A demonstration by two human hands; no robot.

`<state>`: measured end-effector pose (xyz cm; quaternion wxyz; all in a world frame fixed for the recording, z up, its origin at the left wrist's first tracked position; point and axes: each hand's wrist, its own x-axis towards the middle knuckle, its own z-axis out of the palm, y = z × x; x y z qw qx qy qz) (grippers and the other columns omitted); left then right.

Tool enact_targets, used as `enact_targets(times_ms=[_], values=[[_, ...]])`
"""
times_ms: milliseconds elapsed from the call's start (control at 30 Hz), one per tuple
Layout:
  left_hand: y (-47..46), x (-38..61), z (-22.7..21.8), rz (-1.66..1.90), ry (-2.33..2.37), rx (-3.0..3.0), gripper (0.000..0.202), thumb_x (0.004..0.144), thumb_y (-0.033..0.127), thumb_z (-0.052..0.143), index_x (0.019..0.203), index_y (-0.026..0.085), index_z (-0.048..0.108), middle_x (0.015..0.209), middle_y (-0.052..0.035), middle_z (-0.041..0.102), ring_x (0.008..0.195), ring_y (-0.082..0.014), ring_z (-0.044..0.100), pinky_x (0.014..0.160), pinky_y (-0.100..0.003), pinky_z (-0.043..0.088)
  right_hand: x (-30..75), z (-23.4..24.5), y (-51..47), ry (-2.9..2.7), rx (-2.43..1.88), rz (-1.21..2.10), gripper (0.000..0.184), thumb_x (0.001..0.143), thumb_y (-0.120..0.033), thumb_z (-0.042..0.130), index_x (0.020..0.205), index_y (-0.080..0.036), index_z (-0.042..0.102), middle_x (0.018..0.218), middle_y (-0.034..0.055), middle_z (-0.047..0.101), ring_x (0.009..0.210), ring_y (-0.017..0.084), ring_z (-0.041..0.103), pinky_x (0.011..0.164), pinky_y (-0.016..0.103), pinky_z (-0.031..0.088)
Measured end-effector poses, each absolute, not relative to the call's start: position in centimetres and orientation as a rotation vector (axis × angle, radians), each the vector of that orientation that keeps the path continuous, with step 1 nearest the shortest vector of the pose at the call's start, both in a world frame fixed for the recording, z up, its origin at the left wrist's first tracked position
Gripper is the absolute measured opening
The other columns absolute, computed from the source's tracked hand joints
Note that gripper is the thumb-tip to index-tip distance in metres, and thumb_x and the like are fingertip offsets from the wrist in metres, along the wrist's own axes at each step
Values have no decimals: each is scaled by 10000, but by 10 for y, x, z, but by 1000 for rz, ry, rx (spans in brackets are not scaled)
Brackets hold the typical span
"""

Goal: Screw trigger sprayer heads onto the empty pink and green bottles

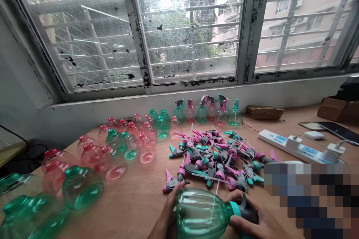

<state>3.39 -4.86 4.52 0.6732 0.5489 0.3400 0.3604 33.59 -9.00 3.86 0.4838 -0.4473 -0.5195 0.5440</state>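
Note:
A clear green spray bottle [202,213] lies sideways between my hands at the bottom of the view. Its base end is held by my left hand [167,213], whose fingers are partly hidden behind the bottle. At the neck, my right hand [252,213] grips the dark grey spray head [248,213] with its teal collar [235,209]. The collar sits against the bottle's mouth; how tightly it is screwed I cannot tell. Just beyond my hands spreads a pile of loose trigger spray heads [220,173] in grey, pink and teal, with white tubes.
Open-topped pink bottles [146,149] and green bottles [82,188] stand on the left of the wooden table [131,205]. Several bottles with spray heads [202,114] line the wall. To the right are a power strip [305,149], phones [340,131] and a cardboard box [336,108].

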Motion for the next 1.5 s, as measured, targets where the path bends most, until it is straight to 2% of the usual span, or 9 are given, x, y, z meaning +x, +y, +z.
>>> enact_targets(times_ms=[167, 300, 567, 767, 933, 1100, 1267, 1400, 1500], values=[[-33, 38, 46, 780, 795, 1221, 831, 910, 756, 681, 1625, 366, 517, 1602, -77, 636, 1628, -426, 392, 1330, -635, 281, 336, 35, -89, -1236, -1080, 1335, 578, 721, -701, 909, 967, -205, 744, 804, 8, 692, 740, 224, 647, 693, 314, 524], [-39, 35, 34, 812, 799, 1168, 841, 914, 791, 649, 1620, 351, 530, 1651, -87, 582, 1604, -428, 439, 1323, -631, 313, 338, 32, -88, -1274, -1088, 1314, 576, 707, -689, 922, 968, -206, 748, 827, 9, 697, 767, 230, 647, 711, 316, 524], [-50, 29, 25, 916, 765, 1269, 795, 876, 711, 770, 1577, 388, 577, 1733, -30, 484, 1661, -441, 309, 1358, -601, 232, 336, 33, -89, -1213, -1081, 1349, 570, 717, -684, 922, 943, -199, 724, 766, -5, 655, 710, 196, 599, 652, 281, 475], [-58, 30, 39, 841, 757, 1280, 1055, 758, 781, 830, 1661, 396, 444, 1796, -35, 368, 1667, -489, 232, 1328, -656, 248, 336, 31, -88, -1255, -1073, 1347, 584, 698, -692, 927, 949, -204, 727, 773, -11, 658, 706, 193, 585, 665, 282, 463], [-58, 26, 44, 861, 763, 1343, 1031, 759, 835, 785, 1633, 363, 508, 1798, -18, 364, 1708, -422, 74, 1361, -584, 186, 337, 38, -88, -1265, -1094, 1348, 589, 713, -703, 912, 960, -197, 736, 791, 1, 661, 734, 213, 598, 677, 303, 471], [-49, 28, 20, 867, 758, 1269, 901, 929, 767, 658, 1695, 392, 369, 1825, -9, 297, 1694, -363, 249, 1373, -541, 196, 336, 45, -90, -1257, -1066, 1345, 572, 705, -672, 939, 958, -193, 752, 857, 18, 703, 817, 235, 634, 751, 315, 509], [-29, 43, 9, 819, 887, 1167, 893, 981, 864, 383, 1674, 305, 448, 1660, -79, 571, 1628, -390, 411, 1328, -596, 322, 336, 46, -90, -1293, -1077, 1298, 558, 721, -685, 920, 961, -207, 762, 853, 21, 712, 811, 245, 651, 751, 320, 530], [-25, 35, 15, 764, 883, 1190, 791, 1009, 818, 408, 1617, 329, 538, 1555, -83, 670, 1466, -390, 623, 1234, -599, 463, 338, 43, -90, -1303, -1091, 1292, 559, 716, -688, 916, 964, -210, 765, 849, 20, 701, 784, 240, 656, 721, 308, 539], [-32, 23, 12, 743, 866, 1247, 763, 1013, 775, 481, 1652, 359, 472, 1593, -65, 638, 1431, -372, 656, 1219, -574, 484, 341, 39, -87, -1340, -1101, 1295, 564, 723, -687, 910, 986, -211, 761, 849, 21, 693, 773, 235, 646, 698, 299, 527]])
